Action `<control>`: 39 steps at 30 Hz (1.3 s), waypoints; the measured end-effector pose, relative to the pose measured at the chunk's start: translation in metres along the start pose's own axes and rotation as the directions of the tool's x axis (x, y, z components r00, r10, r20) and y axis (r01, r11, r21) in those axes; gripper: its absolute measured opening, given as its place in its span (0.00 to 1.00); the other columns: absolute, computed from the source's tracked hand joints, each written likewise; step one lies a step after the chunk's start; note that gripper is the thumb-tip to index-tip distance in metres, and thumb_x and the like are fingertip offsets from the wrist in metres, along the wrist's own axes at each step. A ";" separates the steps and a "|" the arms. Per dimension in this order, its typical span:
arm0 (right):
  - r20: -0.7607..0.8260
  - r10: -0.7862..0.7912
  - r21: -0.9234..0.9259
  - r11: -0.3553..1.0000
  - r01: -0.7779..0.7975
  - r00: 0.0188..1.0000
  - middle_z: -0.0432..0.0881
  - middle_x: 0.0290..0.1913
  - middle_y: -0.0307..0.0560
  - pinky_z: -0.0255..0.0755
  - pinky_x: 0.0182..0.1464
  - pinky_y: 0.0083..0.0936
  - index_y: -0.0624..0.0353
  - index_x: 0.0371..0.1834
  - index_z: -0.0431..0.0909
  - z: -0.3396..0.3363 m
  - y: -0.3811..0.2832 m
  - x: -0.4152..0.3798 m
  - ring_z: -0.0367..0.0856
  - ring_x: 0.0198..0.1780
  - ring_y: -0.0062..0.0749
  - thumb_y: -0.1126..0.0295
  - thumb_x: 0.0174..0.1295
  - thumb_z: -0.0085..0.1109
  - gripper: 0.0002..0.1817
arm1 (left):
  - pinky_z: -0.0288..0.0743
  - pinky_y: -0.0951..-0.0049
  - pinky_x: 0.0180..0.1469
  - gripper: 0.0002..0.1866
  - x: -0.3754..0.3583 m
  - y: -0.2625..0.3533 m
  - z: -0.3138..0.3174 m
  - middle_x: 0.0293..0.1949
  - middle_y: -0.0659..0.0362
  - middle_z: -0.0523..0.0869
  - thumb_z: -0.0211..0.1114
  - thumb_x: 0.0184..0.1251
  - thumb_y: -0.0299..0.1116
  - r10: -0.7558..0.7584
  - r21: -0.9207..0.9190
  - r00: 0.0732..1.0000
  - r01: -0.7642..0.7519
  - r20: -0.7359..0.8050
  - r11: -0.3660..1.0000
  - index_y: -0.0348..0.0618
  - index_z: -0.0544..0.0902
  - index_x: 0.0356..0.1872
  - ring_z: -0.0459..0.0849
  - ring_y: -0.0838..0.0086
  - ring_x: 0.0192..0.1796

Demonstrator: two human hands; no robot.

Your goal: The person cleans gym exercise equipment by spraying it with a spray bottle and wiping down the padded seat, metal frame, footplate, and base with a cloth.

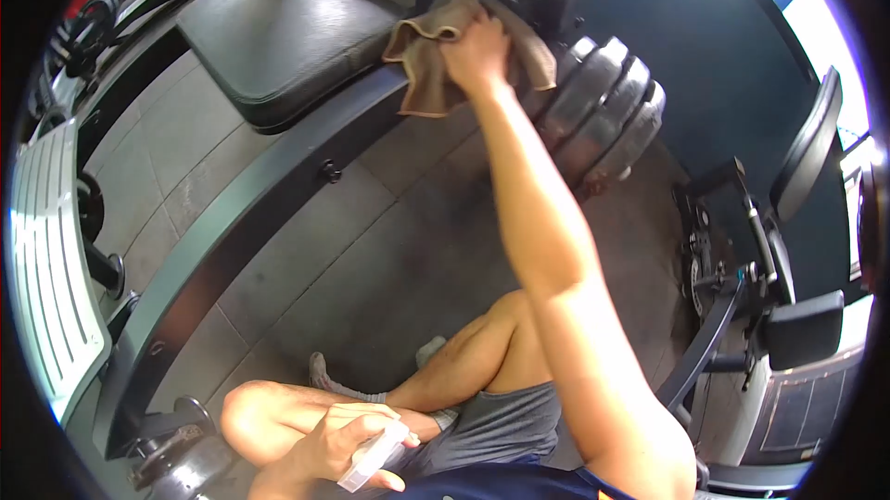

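Note:
My right hand point(477, 53) is stretched far forward and grips a brown cloth point(431, 74), which hangs over the dark metal frame beam point(278, 166) beside the black padded seat point(287, 32). Low in the view, near my crossed legs, my left hand point(348, 444) has its fingers closed round a small clear plastic item point(375, 455), partly covered by the fingers. What that item is cannot be made out.
Round metal weights point(603, 106) sit just right of the cloth. A white slatted panel point(57, 268) stands at the far left, with another weight point(190, 468) at the lower left. Another padded machine point(802, 329) is on the right. Dark floor tiles point(343, 259) lie below the beam.

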State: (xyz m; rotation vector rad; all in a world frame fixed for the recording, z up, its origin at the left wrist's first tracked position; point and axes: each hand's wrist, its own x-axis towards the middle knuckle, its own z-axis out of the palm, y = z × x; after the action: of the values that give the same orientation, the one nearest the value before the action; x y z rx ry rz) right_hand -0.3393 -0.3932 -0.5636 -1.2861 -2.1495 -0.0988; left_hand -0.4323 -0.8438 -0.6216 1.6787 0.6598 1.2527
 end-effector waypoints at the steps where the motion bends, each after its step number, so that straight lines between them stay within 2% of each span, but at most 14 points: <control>1: -0.230 0.083 0.132 0.990 -0.053 0.970 0.67 0.68 0.66 0.56 0.72 0.51 0.76 0.60 0.71 0.031 -0.006 -0.014 0.62 0.70 0.64 0.60 0.55 0.64 0.34 | 0.84 0.63 0.42 0.36 -0.001 0.002 0.001 0.39 0.50 0.89 0.82 0.50 0.43 -0.056 -0.002 0.998 0.056 0.009 0.998 0.39 0.70 0.54 0.89 0.57 0.39; 2: -0.443 0.184 0.269 0.961 -0.065 0.878 0.62 0.71 0.67 0.51 0.74 0.52 0.79 0.65 0.65 0.058 -0.014 -0.030 0.58 0.71 0.65 0.61 0.55 0.64 0.39 | 0.84 0.62 0.42 0.36 -0.001 0.003 0.002 0.39 0.50 0.89 0.82 0.50 0.43 -0.060 -0.032 0.998 0.060 0.007 0.998 0.38 0.70 0.53 0.89 0.57 0.39; 4: -0.526 0.308 0.699 0.688 0.197 0.793 0.56 0.73 0.70 0.42 0.77 0.52 0.76 0.71 0.56 0.057 -0.042 -0.059 0.50 0.75 0.68 0.64 0.56 0.65 0.43 | 0.84 0.62 0.43 0.35 0.000 0.000 0.003 0.39 0.51 0.89 0.81 0.51 0.43 -0.065 -0.078 0.998 0.065 -0.004 0.995 0.38 0.70 0.53 0.89 0.57 0.40; 7: -0.503 0.285 0.605 0.790 0.097 0.816 0.55 0.74 0.69 0.39 0.78 0.52 0.70 0.75 0.51 0.106 0.001 -0.040 0.52 0.75 0.64 0.67 0.60 0.62 0.42 | 0.83 0.64 0.47 0.35 -0.009 -0.001 0.007 0.39 0.49 0.90 0.75 0.56 0.54 -0.152 -0.062 0.988 0.151 -0.013 0.987 0.37 0.73 0.53 0.90 0.61 0.42; 11: -0.306 0.545 0.892 0.452 0.035 0.781 0.81 0.58 0.58 0.60 0.70 0.46 0.65 0.53 0.80 0.069 0.040 0.029 0.75 0.62 0.52 0.63 0.62 0.63 0.20 | 0.83 0.65 0.42 0.41 -0.007 0.005 0.006 0.38 0.52 0.90 0.70 0.55 0.65 -0.290 -0.018 0.956 0.289 -0.043 0.957 0.34 0.76 0.52 0.89 0.63 0.38; 15: -0.268 0.400 0.918 0.381 0.108 0.876 0.84 0.49 0.64 0.71 0.60 0.40 0.66 0.45 0.83 0.080 0.069 0.058 0.81 0.53 0.58 0.64 0.58 0.65 0.17 | 0.82 0.65 0.38 0.37 0.007 0.000 0.002 0.37 0.52 0.89 0.70 0.59 0.62 -0.234 0.028 0.970 0.236 -0.068 0.971 0.33 0.76 0.50 0.88 0.62 0.36; 17: -0.216 0.488 0.902 0.432 -0.020 0.846 0.83 0.50 0.65 0.71 0.60 0.42 0.67 0.46 0.82 0.080 0.070 0.044 0.80 0.53 0.60 0.65 0.58 0.63 0.18 | 0.83 0.64 0.48 0.32 -0.001 -0.009 0.002 0.40 0.49 0.90 0.78 0.57 0.49 -0.164 -0.040 0.986 0.164 0.004 0.986 0.39 0.73 0.54 0.90 0.61 0.44; 20: -0.286 0.506 0.671 0.712 -0.207 0.814 0.83 0.49 0.66 0.72 0.59 0.44 0.69 0.49 0.80 0.045 0.032 0.013 0.80 0.53 0.61 0.69 0.59 0.60 0.18 | 0.83 0.64 0.47 0.32 -0.002 -0.001 0.003 0.41 0.50 0.90 0.78 0.57 0.48 -0.245 -0.034 0.969 0.246 0.031 0.969 0.40 0.73 0.54 0.90 0.61 0.43; 22: -0.347 0.412 0.736 0.676 -0.027 0.843 0.81 0.50 0.66 0.69 0.62 0.45 0.69 0.55 0.76 0.034 0.016 -0.011 0.78 0.54 0.63 0.73 0.57 0.58 0.21 | 0.83 0.65 0.45 0.32 -0.004 -0.006 0.006 0.41 0.51 0.89 0.78 0.57 0.48 -0.180 -0.062 0.983 0.182 0.034 0.981 0.38 0.73 0.54 0.90 0.62 0.43; 26: -0.578 -0.173 0.262 0.886 0.383 0.797 0.69 0.61 0.70 0.64 0.65 0.50 0.71 0.63 0.68 -0.004 -0.021 -0.031 0.67 0.62 0.67 0.76 0.53 0.59 0.31 | 0.83 0.66 0.41 0.31 -0.002 -0.005 0.005 0.39 0.52 0.88 0.80 0.54 0.45 -0.095 -0.003 0.995 0.095 0.024 0.995 0.36 0.74 0.51 0.89 0.61 0.38; 28: -0.293 0.267 0.302 0.937 -0.176 0.918 0.68 0.59 0.71 0.66 0.64 0.50 0.76 0.70 0.58 -0.014 -0.022 -0.004 0.67 0.61 0.66 0.68 0.55 0.61 0.40 | 0.83 0.66 0.38 0.31 -0.003 -0.003 0.005 0.37 0.52 0.87 0.81 0.52 0.44 -0.082 0.033 0.997 0.081 0.009 0.996 0.36 0.75 0.49 0.88 0.60 0.36; 34: -0.279 0.330 0.070 0.943 -0.324 0.902 0.70 0.60 0.66 0.76 0.55 0.49 0.76 0.72 0.54 -0.012 -0.039 0.012 0.70 0.60 0.61 0.65 0.58 0.61 0.42 | 0.81 0.63 0.35 0.33 -0.010 -0.005 0.003 0.35 0.50 0.86 0.83 0.49 0.45 0.007 0.133 0.998 0.002 -0.064 0.991 0.34 0.74 0.48 0.86 0.57 0.33; 36: -0.273 0.351 0.057 0.935 -0.349 0.895 0.70 0.60 0.64 0.78 0.54 0.49 0.75 0.73 0.52 -0.012 -0.038 0.012 0.71 0.60 0.59 0.64 0.59 0.61 0.43 | 0.81 0.66 0.34 0.41 -0.011 -0.004 -0.004 0.38 0.53 0.87 0.80 0.55 0.41 -0.026 0.205 0.999 0.016 0.044 0.979 0.41 0.65 0.65 0.87 0.61 0.33; 39: -0.154 0.384 0.094 0.923 -0.374 0.910 0.74 0.58 0.63 0.76 0.56 0.50 0.70 0.68 0.63 -0.017 -0.038 -0.009 0.74 0.60 0.61 0.64 0.62 0.58 0.33 | 0.81 0.66 0.36 0.34 -0.014 0.001 0.001 0.38 0.53 0.87 0.80 0.54 0.41 -0.028 0.176 1.000 0.029 -0.008 0.984 0.39 0.71 0.56 0.87 0.61 0.34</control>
State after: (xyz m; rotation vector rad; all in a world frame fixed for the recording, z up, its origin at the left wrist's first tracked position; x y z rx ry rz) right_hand -0.3590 -0.4262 -0.5453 -1.5745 -1.7125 0.0200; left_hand -0.4361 -0.8565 -0.6272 1.8034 0.8149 1.2077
